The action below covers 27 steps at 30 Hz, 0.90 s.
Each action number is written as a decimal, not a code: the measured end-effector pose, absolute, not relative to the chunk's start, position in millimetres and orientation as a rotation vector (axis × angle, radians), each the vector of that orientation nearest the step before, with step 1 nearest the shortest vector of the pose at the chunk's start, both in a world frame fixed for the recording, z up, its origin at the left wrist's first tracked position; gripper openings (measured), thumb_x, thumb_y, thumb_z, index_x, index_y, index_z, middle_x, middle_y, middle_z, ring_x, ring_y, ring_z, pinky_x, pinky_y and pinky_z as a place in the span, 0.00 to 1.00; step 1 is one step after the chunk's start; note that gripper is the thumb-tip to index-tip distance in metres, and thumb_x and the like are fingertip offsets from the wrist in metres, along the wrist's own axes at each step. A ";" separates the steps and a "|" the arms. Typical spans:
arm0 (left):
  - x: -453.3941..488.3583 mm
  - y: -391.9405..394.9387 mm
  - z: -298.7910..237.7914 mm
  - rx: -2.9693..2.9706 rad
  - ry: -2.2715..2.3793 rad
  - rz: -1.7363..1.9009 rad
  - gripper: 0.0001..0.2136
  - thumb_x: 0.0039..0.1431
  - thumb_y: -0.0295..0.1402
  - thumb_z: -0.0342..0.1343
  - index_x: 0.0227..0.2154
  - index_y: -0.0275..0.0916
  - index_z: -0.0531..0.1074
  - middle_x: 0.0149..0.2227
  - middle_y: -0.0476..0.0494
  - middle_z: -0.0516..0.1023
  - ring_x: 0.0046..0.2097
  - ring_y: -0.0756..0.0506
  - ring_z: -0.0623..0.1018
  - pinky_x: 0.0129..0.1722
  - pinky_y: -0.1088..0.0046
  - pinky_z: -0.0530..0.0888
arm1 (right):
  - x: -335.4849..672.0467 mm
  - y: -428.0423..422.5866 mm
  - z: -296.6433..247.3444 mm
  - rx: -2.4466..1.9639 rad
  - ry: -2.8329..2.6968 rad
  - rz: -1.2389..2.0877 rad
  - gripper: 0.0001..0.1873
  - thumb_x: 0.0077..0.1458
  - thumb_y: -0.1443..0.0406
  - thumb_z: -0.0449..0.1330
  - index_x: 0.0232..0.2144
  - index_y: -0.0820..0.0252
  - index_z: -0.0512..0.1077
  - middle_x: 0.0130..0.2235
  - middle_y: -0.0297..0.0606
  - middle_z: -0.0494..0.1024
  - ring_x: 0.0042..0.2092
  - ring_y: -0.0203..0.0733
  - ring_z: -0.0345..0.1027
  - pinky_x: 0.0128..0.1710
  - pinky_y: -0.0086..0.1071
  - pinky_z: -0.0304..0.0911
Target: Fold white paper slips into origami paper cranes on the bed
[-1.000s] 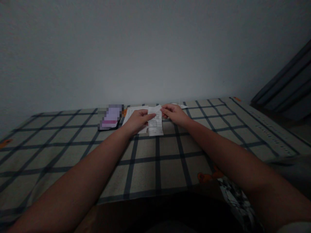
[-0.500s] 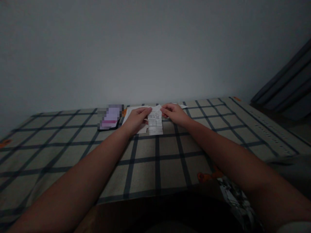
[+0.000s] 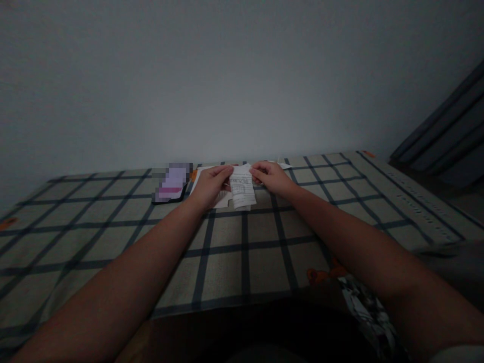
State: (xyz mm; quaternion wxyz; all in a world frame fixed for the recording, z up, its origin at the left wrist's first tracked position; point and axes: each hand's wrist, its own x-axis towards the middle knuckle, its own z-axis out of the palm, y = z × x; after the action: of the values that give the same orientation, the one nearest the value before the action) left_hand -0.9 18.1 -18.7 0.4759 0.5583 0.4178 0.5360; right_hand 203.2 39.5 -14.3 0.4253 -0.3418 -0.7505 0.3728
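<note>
Between my two hands hangs a narrow white printed slip of paper [image 3: 242, 186] that looks like a receipt, its lower end slightly curled. My left hand [image 3: 212, 182] is closed, pinching its upper left edge between thumb and fingers. At the upper right edge, my right hand [image 3: 270, 176] also pinches it. The print is too small to read. More white paper [image 3: 220, 203] lies on the cloth under and beside my left hand, partly hidden by it. Another bit of white paper [image 3: 284, 165] shows just behind my right hand.
A phone [image 3: 172, 182] with a lit, pixelated screen lies left of my left hand. The checked cloth [image 3: 260, 262] covers the surface in front of me. Behind it rises a plain wall [image 3: 242, 91]. A dark curtain [image 3: 446, 121] hangs at the far right.
The receipt's lower end has swung slightly right and tilted, with paper now showing beneath it. My left fingers have shifted a little to the left; my right hand has barely moved.
</note>
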 end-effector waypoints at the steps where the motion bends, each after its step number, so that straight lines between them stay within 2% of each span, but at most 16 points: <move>1: -0.9 18.3 -18.1 1.369 1.032 1.313 0.21 0.50 0.45 0.64 0.42 0.36 0.81 0.33 0.41 0.81 0.29 0.48 0.76 0.28 0.74 0.71 | 203.0 40.3 -15.2 -0.851 -1.876 0.934 0.12 0.58 0.59 0.56 0.26 0.60 0.68 0.25 0.31 0.67 0.27 0.33 0.59 0.30 0.30 0.57; 8: -0.3 17.0 -15.0 1.366 1.051 1.295 0.19 0.51 0.44 0.64 0.41 0.35 0.80 0.31 0.44 0.80 0.28 0.50 0.74 0.25 0.76 0.70 | 201.8 39.3 -14.8 -0.868 -1.812 0.970 0.10 0.58 0.60 0.57 0.29 0.61 0.70 0.26 0.31 0.68 0.28 0.33 0.60 0.31 0.30 0.58; 15: -3.8 20.7 -24.1 1.464 1.048 1.050 0.17 0.51 0.46 0.64 0.27 0.33 0.78 0.26 0.41 0.78 0.26 0.49 0.75 0.26 0.74 0.71 | 205.0 38.4 -13.3 -0.913 -1.744 0.903 0.11 0.58 0.59 0.57 0.30 0.62 0.71 0.25 0.31 0.68 0.27 0.32 0.59 0.29 0.29 0.56; 24: -3.7 12.6 -12.1 1.682 1.183 1.229 0.19 0.53 0.48 0.62 0.23 0.35 0.77 0.21 0.45 0.75 0.23 0.49 0.72 0.24 0.73 0.67 | 203.6 41.3 -16.1 -0.903 -1.721 1.079 0.14 0.58 0.55 0.57 0.30 0.61 0.70 0.26 0.30 0.68 0.26 0.31 0.60 0.28 0.28 0.57; 27: -3.5 11.0 -9.2 1.672 1.233 1.279 0.19 0.52 0.48 0.62 0.22 0.35 0.77 0.20 0.46 0.74 0.23 0.50 0.71 0.24 0.74 0.66 | 202.6 39.6 -15.8 -0.880 -1.786 1.133 0.13 0.57 0.57 0.58 0.29 0.61 0.70 0.25 0.31 0.68 0.27 0.32 0.60 0.30 0.29 0.58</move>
State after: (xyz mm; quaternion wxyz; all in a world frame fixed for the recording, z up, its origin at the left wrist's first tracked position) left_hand -3.5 11.0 -9.2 0.3437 0.6436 0.4747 0.4923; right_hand 202.6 39.6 -15.8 0.4127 -0.3500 -0.7101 0.4505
